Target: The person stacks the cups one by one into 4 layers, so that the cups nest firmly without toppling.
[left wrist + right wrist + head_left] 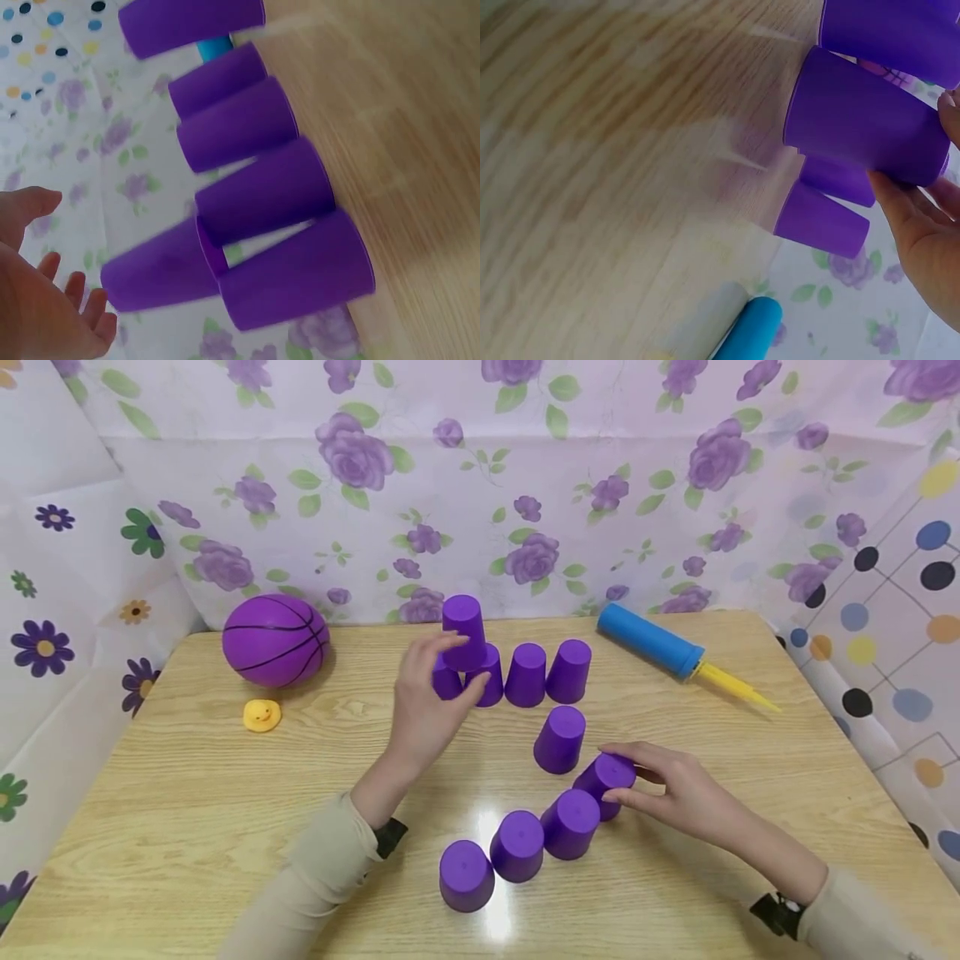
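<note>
Several purple cups stand upside down in a row at the back of the table. One more purple cup [465, 613] sits on top, bridging the two leftmost cups of that row. My left hand [427, 702] is beside this upper cup, thumb and fingers spread; in the left wrist view the fingers [94, 307] lie close to its narrow end without gripping it. My right hand [678, 789] holds another upside-down cup [609, 770] between thumb and fingers, at the right end of a slanting front row. A single cup [560, 739] stands between the two rows.
A purple ball [276, 641] and a yellow rubber duck [262, 715] are at the back left of the wooden table [225, 827]. At the back right lies a blue hand pump [651, 639] with a yellow nozzle. Floral cloth hangs behind the table.
</note>
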The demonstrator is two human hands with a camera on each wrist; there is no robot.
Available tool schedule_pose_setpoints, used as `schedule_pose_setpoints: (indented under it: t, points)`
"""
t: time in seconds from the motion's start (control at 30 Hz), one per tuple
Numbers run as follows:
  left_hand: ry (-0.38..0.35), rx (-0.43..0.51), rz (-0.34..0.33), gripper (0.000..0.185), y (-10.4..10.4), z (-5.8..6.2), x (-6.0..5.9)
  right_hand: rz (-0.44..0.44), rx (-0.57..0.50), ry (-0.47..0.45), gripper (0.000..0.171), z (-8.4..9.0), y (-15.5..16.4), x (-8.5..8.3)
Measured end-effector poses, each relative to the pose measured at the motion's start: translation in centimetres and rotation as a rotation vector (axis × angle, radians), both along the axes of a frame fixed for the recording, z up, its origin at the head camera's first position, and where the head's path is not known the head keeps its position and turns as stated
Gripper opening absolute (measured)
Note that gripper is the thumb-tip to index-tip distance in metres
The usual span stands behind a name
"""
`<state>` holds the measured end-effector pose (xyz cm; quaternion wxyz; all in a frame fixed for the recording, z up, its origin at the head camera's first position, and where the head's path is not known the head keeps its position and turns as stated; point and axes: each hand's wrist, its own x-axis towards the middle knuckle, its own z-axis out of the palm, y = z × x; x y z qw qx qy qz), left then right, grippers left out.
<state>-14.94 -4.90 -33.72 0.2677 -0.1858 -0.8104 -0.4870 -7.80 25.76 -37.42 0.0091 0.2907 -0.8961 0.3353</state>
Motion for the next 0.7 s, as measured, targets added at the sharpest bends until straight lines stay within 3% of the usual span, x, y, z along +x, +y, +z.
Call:
schedule_pose_setpoints:
  t: [0.17,0.3,0.53,0.7]
  points:
    - [-0.112,-0.254,-0.206,0.058,2.4,-0.6,0.8,0.097,0.053,-0.05,0.056,0.2,0.4,-0.2]
    - [-0.213,-0.425,-0.373,0.064,4.1,-1.3,0.8,0.144,0.094,-0.021,0.06,0.4,0.5,-0.3]
    - [-0.276,-0.403,-0.52,0.059,6.3,-2.1,0.1,0.158,0.159,0.012,0.058,1.5,0.9,-0.1]
    - [-0.285,-0.387,-0.559,0.059,6.7,-2.7,-0.3,0.161,0.194,0.067,0.057,3.3,1.6,0.2]
